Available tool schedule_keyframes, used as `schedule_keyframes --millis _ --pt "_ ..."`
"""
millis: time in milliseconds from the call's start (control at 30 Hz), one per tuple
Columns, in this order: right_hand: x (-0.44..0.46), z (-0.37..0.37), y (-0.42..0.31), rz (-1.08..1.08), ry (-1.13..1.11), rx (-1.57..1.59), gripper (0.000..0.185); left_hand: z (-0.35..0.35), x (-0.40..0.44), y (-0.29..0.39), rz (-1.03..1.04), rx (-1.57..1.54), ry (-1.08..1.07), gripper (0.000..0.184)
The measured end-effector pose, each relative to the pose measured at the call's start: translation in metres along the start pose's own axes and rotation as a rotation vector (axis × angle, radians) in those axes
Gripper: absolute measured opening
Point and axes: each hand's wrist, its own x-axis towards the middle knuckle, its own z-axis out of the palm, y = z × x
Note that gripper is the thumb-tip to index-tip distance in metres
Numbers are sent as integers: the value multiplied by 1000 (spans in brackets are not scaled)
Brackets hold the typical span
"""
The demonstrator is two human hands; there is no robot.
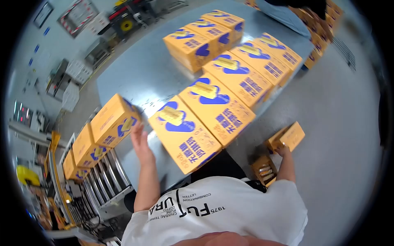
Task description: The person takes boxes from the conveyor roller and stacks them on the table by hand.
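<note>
My left hand [142, 143] is raised with its fingers apart, holding nothing, between an orange box [113, 121] at the conveyor's end and the nearest printed box [184, 133] on the grey table [123, 78]. Low at the right, my right hand [283, 151] has its fingers closed at the edge of another orange box [295, 137], beyond the table's edge. Beside that hand, an open carton [264, 170] shows small packed items inside. Its fingertips are small and partly hidden.
Printed boxes stand in a row along the table's right side, with a second group [193, 45] behind. A roller conveyor [104, 174] carries several boxes at the left. At the top right, a person's sleeve [283, 16] reaches over the table near stacked cartons [316, 45].
</note>
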Motion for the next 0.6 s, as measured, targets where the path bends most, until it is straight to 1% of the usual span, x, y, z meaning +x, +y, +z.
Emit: schedule_keyframes --millis 33,100,167,233,300,367,433,500,567,600 --pt "-20 -16 -26 31 176 -128 87 6 0 -1 -39 -48 28 48" --pt "-22 -41 -67 -225 653 277 76 13 1 -7 -27 -64 18 50" --pt "-41 -87 -125 -322 908 481 63 14 4 -24 69 44 28 49" --pt "-98 -141 -212 -514 968 752 51 9 6 -41 146 164 21 48" --pt "-156 -182 -293 -937 905 893 42 1 7 -62 137 131 25 46" --pt "-233 -210 -373 -1240 765 837 39 3 10 -66 -3 117 54 42" --pt "-290 -220 -446 -1601 700 642 36 3 18 -74 -30 -50 88 36" --pt "-346 -218 -519 -1810 430 468 34 -3 23 -77 -50 9 85 34" --pt "-387 -197 -588 -1941 218 238 34 -5 26 -78 -47 16 117 29" --pt "-396 -177 -621 -1959 179 108 39 -5 27 -77 -51 6 119 27"
